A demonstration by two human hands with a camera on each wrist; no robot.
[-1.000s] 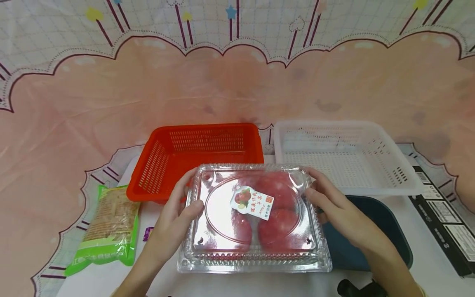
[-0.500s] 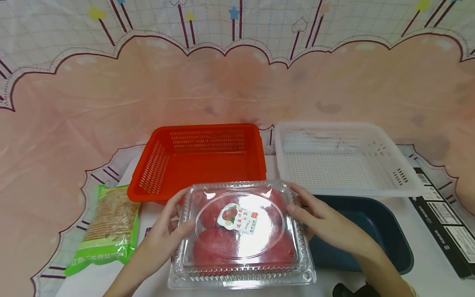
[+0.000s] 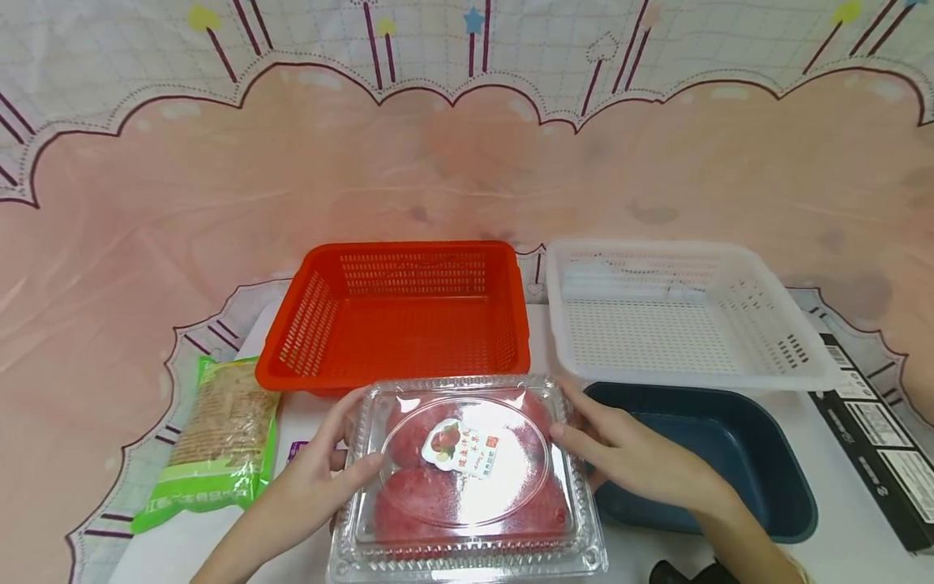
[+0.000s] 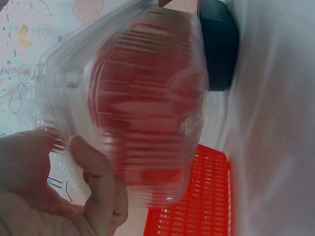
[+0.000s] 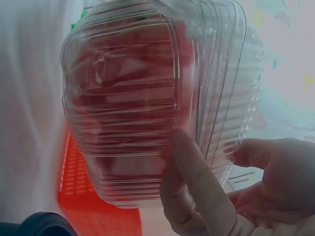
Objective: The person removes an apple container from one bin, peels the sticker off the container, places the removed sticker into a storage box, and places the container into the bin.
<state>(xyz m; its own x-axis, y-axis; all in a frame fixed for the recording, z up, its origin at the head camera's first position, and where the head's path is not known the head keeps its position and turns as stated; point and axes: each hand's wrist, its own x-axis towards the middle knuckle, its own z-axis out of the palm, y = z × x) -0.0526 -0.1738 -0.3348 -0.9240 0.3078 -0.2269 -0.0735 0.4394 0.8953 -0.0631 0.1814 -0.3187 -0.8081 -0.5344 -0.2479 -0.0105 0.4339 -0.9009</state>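
Observation:
A clear plastic clamshell box (image 3: 463, 519) with several round red fruits inside is held between both hands, low in the middle of the head view. A white label (image 3: 461, 448) with a printed fruit picture sits on its lid. My left hand (image 3: 321, 478) grips the left side, thumb on the lid's edge and fingers curled under the rim. On the opposite side my right hand (image 3: 635, 458) grips the rim the same way. Both wrist views show the box's ribbed side walls (image 4: 147, 108), with the fingers bent against them below the rim.
Behind the box stand a red basket (image 3: 409, 324) and a white basket (image 3: 642, 324). A dark blue basin (image 3: 730, 470) is beside the right hand. At left lies a green-and-tan packet (image 3: 212, 446), near a small purple wrapper (image 3: 295, 448). A black box (image 3: 876, 446) lies far right.
Both hands have brought the box toward the person and a little to the left. More of the red basket and the blue basin shows now.

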